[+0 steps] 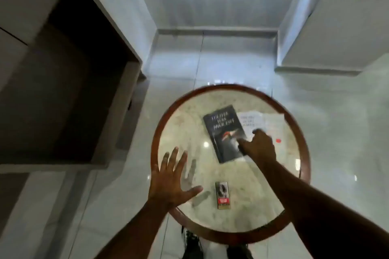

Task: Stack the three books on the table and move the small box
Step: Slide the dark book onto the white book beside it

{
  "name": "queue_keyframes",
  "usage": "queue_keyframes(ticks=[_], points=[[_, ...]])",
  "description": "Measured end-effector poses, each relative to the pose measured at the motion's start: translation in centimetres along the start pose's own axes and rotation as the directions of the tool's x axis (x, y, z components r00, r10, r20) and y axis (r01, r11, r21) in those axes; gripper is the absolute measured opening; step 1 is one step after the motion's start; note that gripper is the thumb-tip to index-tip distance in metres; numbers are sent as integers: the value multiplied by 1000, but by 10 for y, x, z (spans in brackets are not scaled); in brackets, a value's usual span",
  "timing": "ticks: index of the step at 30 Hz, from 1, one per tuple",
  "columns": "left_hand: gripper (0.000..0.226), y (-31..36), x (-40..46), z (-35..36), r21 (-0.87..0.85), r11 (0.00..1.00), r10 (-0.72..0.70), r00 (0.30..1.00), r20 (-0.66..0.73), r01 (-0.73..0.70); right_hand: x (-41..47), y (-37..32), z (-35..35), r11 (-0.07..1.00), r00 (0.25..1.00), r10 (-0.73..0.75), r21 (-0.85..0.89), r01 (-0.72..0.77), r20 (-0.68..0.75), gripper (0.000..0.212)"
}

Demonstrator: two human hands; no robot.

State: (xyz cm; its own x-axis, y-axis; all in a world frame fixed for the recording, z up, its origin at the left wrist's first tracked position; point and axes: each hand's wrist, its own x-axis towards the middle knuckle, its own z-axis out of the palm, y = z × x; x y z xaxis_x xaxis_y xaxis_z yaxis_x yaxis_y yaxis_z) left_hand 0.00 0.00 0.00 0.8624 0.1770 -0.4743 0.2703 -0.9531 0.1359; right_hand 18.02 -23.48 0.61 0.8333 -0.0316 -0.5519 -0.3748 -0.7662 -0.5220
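Observation:
A dark book (223,130) lies face up near the middle of the round marble table (231,214). A white book (261,121) lies beside it on the right, partly under my right hand. My right hand (260,146) rests where the two books meet, fingers curled at the dark book's right edge. Whether it grips either book is blurred. Only two books show. A small box (222,195) with a red label lies near the table's front edge. My left hand (171,181) hovers flat, fingers spread, over the table's left rim, holding nothing.
The table has a brown wooden rim (155,132) and stands on a glossy white tiled floor (336,132). A dark cabinet opening (69,90) is at the left. A white wall corner (315,48) rises at the back right. My feet (216,248) show under the table.

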Motion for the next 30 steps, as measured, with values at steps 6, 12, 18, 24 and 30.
queue_keyframes(ticks=[6,12,18,24,30], points=[[113,-10,24,121,32,999,-14,1000,22,13,52,30,74,975,992,-53,-223,25,-117,69],[114,-7,45,153,-20,1000,-12,1000,-18,12,62,42,87,936,974,-162,-337,102,-157,75],[113,-9,54,158,-16,999,51,996,-71,-52,59,33,75,972,990,-68,-231,38,-126,72],[111,-11,53,164,-50,996,65,989,-137,-72,45,32,73,991,995,-5,134,19,-104,19],[110,-9,54,158,-19,998,62,990,-130,-65,56,19,93,865,990,65,487,-120,128,33]])
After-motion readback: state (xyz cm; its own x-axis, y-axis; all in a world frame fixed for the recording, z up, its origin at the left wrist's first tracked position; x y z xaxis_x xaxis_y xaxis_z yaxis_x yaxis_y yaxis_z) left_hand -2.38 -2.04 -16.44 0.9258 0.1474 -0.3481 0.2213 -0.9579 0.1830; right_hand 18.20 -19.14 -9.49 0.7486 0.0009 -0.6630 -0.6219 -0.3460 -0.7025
